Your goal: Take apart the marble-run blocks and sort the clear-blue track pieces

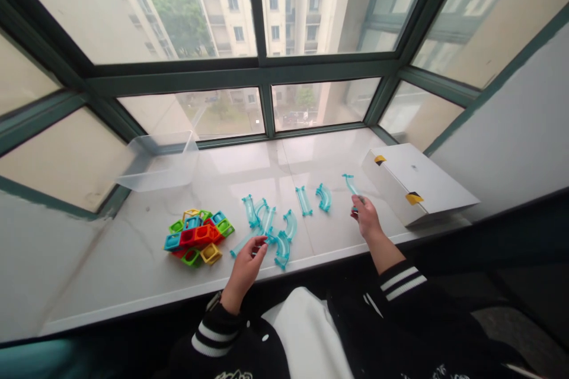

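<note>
My right hand (366,215) pinches the near end of a translucent blue track piece (351,185), whose far end points away from me. My left hand (249,259) is at the near edge of a loose cluster of blue track pieces (268,222), its fingertips by one of them; whether it grips that piece is hard to make out. Between the hands, farther back, a straight blue track piece (304,201) and a curved one (324,198) lie apart from the cluster on the white sill (329,237).
Left of the cluster is a pile of red, green, blue and yellow blocks (198,235). A clear plastic bin (162,166) stands behind it at the back left. A white box (422,180) with yellow-and-black tabs sits on the right. Windows border the sill.
</note>
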Tool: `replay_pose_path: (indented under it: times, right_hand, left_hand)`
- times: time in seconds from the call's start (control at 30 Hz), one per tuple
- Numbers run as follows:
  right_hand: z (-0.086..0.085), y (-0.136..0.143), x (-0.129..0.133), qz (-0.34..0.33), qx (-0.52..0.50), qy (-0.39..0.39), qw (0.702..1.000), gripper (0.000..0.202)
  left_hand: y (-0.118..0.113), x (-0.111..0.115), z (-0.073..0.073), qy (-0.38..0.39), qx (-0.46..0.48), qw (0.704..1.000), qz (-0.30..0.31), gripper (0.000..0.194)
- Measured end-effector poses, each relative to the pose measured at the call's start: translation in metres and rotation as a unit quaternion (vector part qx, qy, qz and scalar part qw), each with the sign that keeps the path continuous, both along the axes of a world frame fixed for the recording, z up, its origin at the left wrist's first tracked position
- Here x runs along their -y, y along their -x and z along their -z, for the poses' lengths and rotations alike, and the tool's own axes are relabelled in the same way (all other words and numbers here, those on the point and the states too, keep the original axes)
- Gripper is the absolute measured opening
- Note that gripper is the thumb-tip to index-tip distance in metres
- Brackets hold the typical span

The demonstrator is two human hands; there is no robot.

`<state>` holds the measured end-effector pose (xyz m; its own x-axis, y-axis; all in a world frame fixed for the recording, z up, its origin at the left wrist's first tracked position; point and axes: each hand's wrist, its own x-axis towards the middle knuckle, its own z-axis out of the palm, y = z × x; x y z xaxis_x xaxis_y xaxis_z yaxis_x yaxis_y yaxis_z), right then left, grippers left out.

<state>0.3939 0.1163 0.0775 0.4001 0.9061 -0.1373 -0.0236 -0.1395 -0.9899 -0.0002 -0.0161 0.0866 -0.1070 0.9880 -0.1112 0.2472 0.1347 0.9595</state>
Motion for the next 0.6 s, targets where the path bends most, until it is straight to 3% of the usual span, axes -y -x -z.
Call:
replay_pose_path:
  times: [0.1,0.2,0.43,0.6]
  right_hand:
    - [0.016,-0.024,-0.014,0.018,0.138,0.048,0.989,0.062]
    - [0.030,-0.032,-0.024,0.030,0.251,0.103,0.962,0.056]
    - [0.047,-0.021,-0.039,0.023,0.358,0.132,0.924,0.041]
    - [0.054,-0.006,-0.050,-0.007,0.483,0.156,0.862,0.041]
  left_hand:
    - [0.001,-0.001,0.002,0.007,0.008,1.000,-0.006,0.049]
    - [-0.002,-0.001,-0.001,0.012,0.006,1.000,0.000,0.048]
    - [0.000,0.001,0.002,0.014,0.011,1.000,0.003,0.046]
    - [0.001,0.003,-0.001,0.022,0.006,1.000,0.003,0.047]
